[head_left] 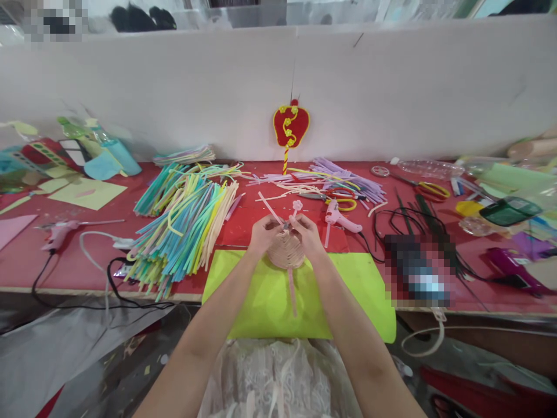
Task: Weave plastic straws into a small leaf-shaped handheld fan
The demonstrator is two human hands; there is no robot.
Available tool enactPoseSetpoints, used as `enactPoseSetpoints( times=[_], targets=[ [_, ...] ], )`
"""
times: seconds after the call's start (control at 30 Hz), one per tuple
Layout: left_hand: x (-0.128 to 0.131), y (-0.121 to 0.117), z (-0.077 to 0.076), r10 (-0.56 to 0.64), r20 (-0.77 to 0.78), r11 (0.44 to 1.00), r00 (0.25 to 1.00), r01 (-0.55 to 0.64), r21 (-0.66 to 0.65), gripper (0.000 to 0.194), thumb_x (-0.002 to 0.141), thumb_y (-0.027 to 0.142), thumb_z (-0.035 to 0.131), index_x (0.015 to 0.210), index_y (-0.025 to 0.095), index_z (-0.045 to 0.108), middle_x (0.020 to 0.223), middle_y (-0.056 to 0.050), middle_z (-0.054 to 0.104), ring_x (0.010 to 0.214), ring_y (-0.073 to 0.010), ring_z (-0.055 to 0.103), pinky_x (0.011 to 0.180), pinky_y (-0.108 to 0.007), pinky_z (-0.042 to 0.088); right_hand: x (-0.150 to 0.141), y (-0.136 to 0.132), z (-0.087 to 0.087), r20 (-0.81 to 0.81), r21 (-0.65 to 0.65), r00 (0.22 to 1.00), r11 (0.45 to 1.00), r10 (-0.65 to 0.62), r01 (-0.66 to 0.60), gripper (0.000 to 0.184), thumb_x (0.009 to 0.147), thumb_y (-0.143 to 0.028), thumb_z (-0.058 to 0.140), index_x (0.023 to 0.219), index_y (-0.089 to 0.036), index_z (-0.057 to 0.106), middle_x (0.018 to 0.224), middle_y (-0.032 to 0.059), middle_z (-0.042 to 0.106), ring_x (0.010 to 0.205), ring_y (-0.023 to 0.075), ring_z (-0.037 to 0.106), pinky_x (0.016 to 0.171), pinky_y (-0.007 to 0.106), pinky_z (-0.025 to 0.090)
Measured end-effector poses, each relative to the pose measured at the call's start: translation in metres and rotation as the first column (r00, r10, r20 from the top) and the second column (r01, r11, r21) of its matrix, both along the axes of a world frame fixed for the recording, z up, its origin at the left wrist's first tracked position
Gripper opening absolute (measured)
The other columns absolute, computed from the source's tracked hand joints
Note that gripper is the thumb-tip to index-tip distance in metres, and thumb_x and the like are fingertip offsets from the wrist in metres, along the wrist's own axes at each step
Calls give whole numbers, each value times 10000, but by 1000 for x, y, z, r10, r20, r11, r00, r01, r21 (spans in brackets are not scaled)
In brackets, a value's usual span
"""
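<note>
Centrally, right of a pile of pastel chenille stems [183, 223], pinches a pale pink chenille stem [269, 206] in the left hand [264, 235]; holds a coiled pink fan [285, 252] over a lime-green sheet [359, 293], handle [292, 293] toward the body; pinches a pink flower [297, 205] by its stem in the right hand [307, 233], near a pink glue gun [343, 219].

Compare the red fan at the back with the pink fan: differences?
Color: red fan has yellow edging and flowers; pink fan is pale, its body one color.
Handle: red fan's is striped red and yellow; pink fan's is plain pink.
Pose: red fan is upright by the white panel; pink fan is over the lime sheet, left hand and right hand at its top.
Shared: rounded body, straight handle.
</note>
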State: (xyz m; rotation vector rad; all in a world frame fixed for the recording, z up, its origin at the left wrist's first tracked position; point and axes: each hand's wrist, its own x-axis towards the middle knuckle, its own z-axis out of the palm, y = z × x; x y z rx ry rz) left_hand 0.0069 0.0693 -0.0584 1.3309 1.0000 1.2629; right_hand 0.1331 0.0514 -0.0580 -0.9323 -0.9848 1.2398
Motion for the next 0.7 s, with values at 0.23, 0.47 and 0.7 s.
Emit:
enactPoseSetpoints(
  times=[0.23,0.47,0.7],
  targets=[
    [-2,2,-4,-22,-15,995,1000,23,100,98,628,245,659,683,165,644,722,-2,615,703,-112,568,669,-237,448,0,2,-4,12,40,999,998,43,-43,273,673,-446,638,594,-208,531,560,-41,478,514,81,422,528,235,340],
    [-3,5,-7,-50,32,991,998,45,122,113,634,246,666,619,151,606,666,19,561,646,-83,520,630,-210,417,-1,3,-5,42,47,994,994,97,-99,276,679,-455,632,617,-200,546,553,-43,484,508,78,422,533,234,336],
    [-1,3,-11,-109,155,992,982,97,83,187,650,279,672,641,148,539,651,38,552,634,-77,514,647,-212,422,0,3,-6,-12,61,993,991,121,-120,237,702,-404,630,618,-196,550,549,-46,475,500,74,417,521,226,333]
  ],
)
